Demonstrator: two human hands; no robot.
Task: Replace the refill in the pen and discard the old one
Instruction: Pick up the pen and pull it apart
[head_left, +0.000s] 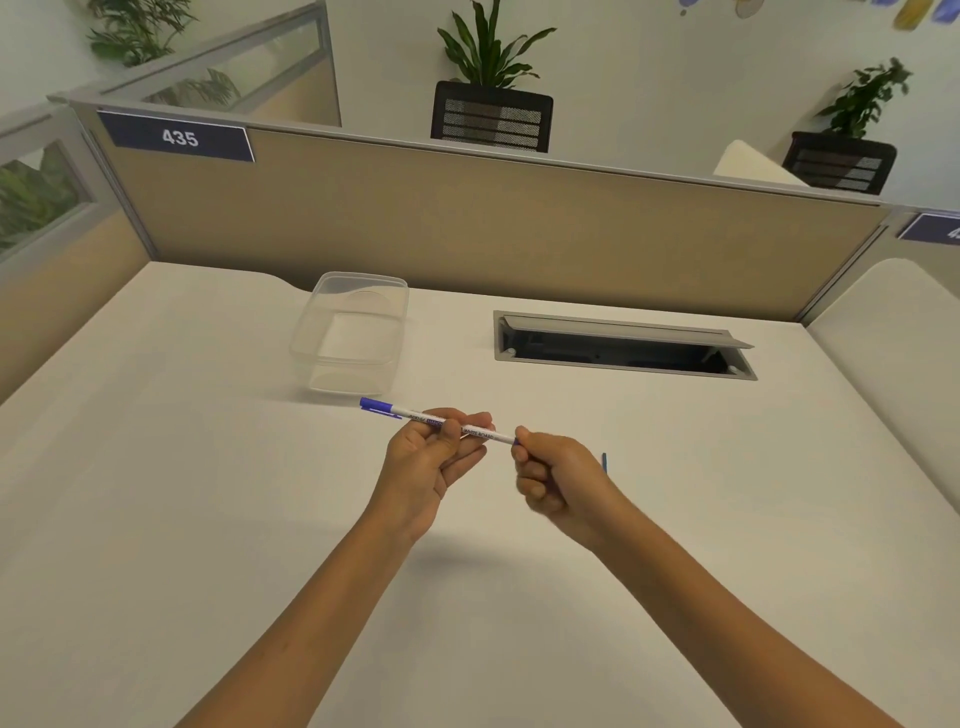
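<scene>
both hands (434, 457) pinching pen (436, 420)

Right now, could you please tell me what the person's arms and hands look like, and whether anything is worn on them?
Both forearms are bare as far as the picture shows: no sleeves in view. The left hand and right hand wear no gloves, and no watch, bracelet or rings show on the wrists or fingers. No markings are visible.

The white desk (208, 519) carries a clear plastic container (350, 332), standing left of the open cable hatch (623, 345) set into its surface. A thin blue refill (604, 462) lies nearer than the hatch.
</scene>
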